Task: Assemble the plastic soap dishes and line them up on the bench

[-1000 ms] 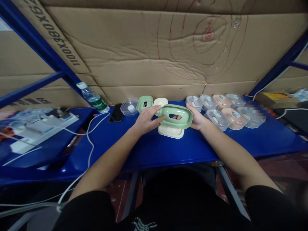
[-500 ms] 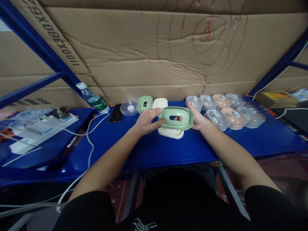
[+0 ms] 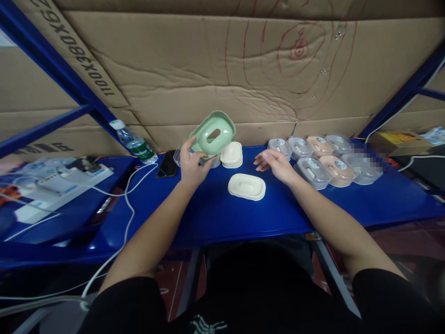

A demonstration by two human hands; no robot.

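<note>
My left hand (image 3: pixel 193 164) is closed on the lower left edge of a green oval plastic box part (image 3: pixel 222 128), shallow and with a slot cut in its middle. That green part is tilted up above the back of the table. My right hand (image 3: pixel 276 164) holds nothing; its fingers are loosely bent and apart over the table. Below and between the hands lies a cream oval piece (image 3: pixel 246 186), flat on the blue surface. A small stack of cream pieces (image 3: pixel 232 155) sits behind it. Behind my left hand a clear plastic lid (image 3: pixel 176 157) is mostly hidden.
Several lidded boxes, grey (image 3: pixel 314 172) and peach (image 3: pixel 337 170), stand in two rows on the right of the blue table (image 3: pixel 208 218). At the left are a phone (image 3: pixel 167 164), a water bottle (image 3: pixel 135 144), a white cable (image 3: pixel 130 204) and a power strip (image 3: pixel 62 195). Cardboard (image 3: pixel 174 69) walls the back.
The green part has moved left and up in my left hand and is now tilted. My right hand has let go of it, leaving the cream piece below in full view.
</note>
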